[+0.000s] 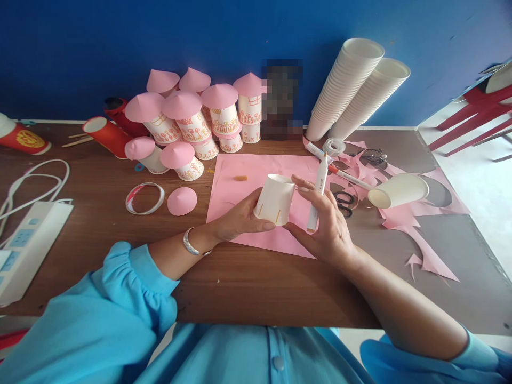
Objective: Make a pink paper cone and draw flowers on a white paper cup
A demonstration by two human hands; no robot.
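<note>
My left hand (248, 217) grips a white paper cup (276, 196) near its wide rim, which faces down. Two short mustard-coloured strokes mark the cup's side. A white marker (321, 184) rests in my right hand (334, 229), tip upward, while the fingers of that hand touch or nearly touch the cup's right side. Beneath both hands lies a pink paper sheet (230, 200) with a small brownish marker cap (240, 178) on it. Several decorated cups with pink paper cones (182, 105) stand at the back left.
Two tall stacks of paper cups (344, 85) lean near the wall. Pink scraps (432, 256), black-handled scissors (344, 204), clear tape (334, 146) and a lying cup (400, 191) are at right. A tape ring (144, 199), pink cone (182, 201) and power strip (36, 250) lie left.
</note>
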